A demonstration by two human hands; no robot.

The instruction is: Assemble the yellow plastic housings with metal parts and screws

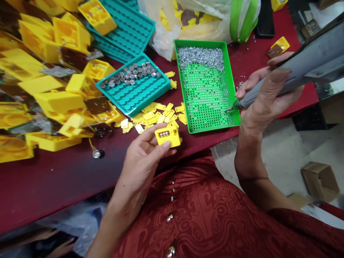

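Observation:
My left hand [146, 150] grips a small yellow plastic case [168, 137] between thumb and fingers. Silver button cells [164, 133] sit in a slot on its upper face. In my right hand [264, 93] is a grey electric screwdriver [285, 77], held at a slant. Its tip reaches down over the green perforated tray [189, 123], near the right side; whether it touches the tray I cannot tell. Small silver screws [200, 57] are heaped at the tray's far end, with a few scattered along its right side. Loose yellow covers [157, 116] lie just beyond my left hand.
Teal trays [131, 95] are stacked left of centre, the top one holding several button cells. Yellow housings [51, 104] with wires pile up at the left. Behind stand a plastic bag [206, 25] of yellow parts and a dark phone [265, 19]. A cardboard box [319, 181] is on the floor.

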